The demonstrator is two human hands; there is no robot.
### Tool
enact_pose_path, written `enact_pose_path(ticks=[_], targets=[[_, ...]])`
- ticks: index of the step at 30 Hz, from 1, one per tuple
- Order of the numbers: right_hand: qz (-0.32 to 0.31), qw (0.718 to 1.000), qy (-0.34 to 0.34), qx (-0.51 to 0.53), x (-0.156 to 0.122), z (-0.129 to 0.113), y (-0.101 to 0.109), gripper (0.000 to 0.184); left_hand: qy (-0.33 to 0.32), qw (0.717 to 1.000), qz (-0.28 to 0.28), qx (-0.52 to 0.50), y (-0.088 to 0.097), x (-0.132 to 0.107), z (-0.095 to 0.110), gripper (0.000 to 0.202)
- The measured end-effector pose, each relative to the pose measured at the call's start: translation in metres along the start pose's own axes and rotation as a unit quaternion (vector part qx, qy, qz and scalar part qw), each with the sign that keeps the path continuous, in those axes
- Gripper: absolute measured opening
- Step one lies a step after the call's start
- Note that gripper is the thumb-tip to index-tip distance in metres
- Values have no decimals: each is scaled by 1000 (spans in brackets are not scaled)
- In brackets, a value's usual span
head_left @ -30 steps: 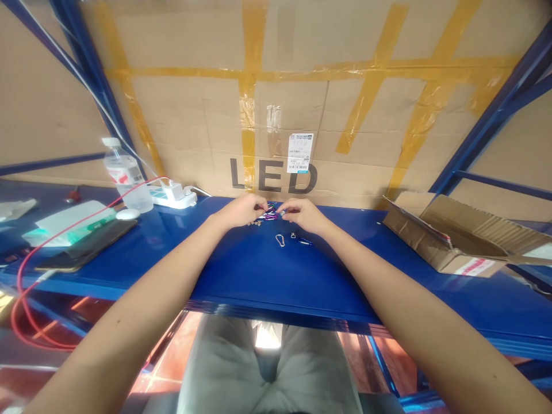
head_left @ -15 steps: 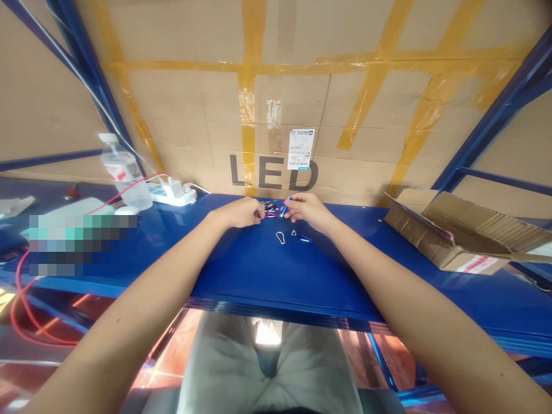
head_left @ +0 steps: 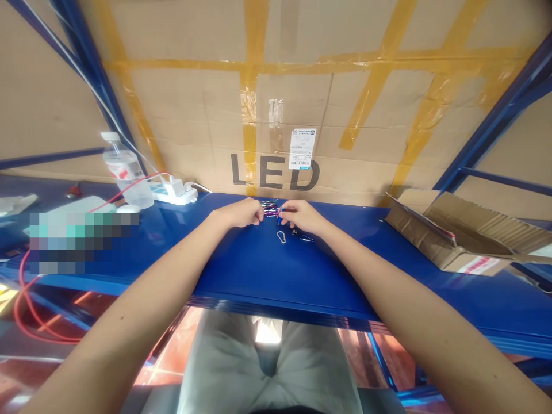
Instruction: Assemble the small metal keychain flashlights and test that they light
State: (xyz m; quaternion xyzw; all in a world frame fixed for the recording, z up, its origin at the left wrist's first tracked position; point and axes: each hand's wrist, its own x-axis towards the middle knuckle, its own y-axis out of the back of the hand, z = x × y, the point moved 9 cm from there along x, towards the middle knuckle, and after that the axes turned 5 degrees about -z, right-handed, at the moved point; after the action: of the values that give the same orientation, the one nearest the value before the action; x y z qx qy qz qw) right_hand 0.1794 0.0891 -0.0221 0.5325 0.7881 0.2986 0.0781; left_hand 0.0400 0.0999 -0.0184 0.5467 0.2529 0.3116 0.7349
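Note:
Both my hands meet at the far middle of a blue metal shelf (head_left: 267,270). My left hand (head_left: 241,213) is closed in a pinch, its fingertips against a small heap of coloured carabiner clips (head_left: 269,207). Closed too, my right hand (head_left: 302,215) holds a small blue clip (head_left: 279,219) between thumb and fingers. A silver clip (head_left: 281,237) lies loose on the shelf just below the hands. A dark blue clip (head_left: 304,236) lies next to it, under my right wrist.
A taped cardboard wall marked LED (head_left: 276,172) stands right behind the heap. An open cardboard box (head_left: 457,236) lies at the right. At the left are a water bottle (head_left: 125,172), a white power strip (head_left: 175,192) and a red cable (head_left: 26,299).
My right hand has dropped a little, bringing the blue clip down toward the shelf. My left hand has stayed at the heap.

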Motion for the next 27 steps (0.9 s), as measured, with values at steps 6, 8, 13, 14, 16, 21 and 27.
enact_pose_path(ticks=[6, 8, 13, 14, 16, 21, 27], targets=[[-1, 1000, -2, 17, -1, -2, -2, 7, 17, 1000, 12, -5, 3, -3, 0, 14], [4, 1000, -5, 27, -1, -1, -1, 9, 27, 1000, 11, -4, 4, -5, 1, 12], [9, 999, 31, 3, 2, -1, -1, 7, 20, 1000, 20, 10, 7, -7, 10, 3], [12, 999, 33, 10, 3, 1, -1, 8, 19, 999, 26, 5, 8, -8, 11, 4], [16, 999, 39, 7, 3, 2, -1, 10, 22, 999, 42, -12, 11, -9, 11, 8], [4, 995, 87, -50, 0, -9, -3, 14, 19, 991, 102, -90, 24, -12, 14, 8], [29, 986, 137, -95, -6, -26, 1, 19, -68, 967, 175, -175, 38, -14, 29, 8]])
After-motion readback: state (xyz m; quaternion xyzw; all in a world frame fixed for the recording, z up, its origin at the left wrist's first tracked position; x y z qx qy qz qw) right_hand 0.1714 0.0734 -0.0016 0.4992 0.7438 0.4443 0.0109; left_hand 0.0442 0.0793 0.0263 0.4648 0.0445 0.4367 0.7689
